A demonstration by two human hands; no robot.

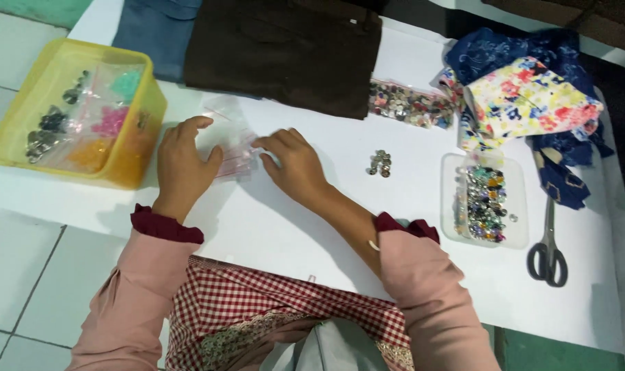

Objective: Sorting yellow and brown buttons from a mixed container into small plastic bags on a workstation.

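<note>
My left hand (182, 163) and my right hand (290, 163) rest on the white table (292, 227), both touching a stack of small clear plastic bags (231, 148) that lies between them. The left hand's fingers curl over the bags' left edge. Fingertips of the right hand press on the bags' right edge. A small pile of silvery buttons (380, 163) lies to the right of my right hand, apart from it.
A yellow tub (137, 137) with bagged beads and buttons stands at left. Brown cloth (285, 48) and blue cloth (158, 31) lie at the back. At right are a bag of buttons (409, 104), a clear tray of beads (519, 206), floral fabrics (532, 96) and scissors (548, 251).
</note>
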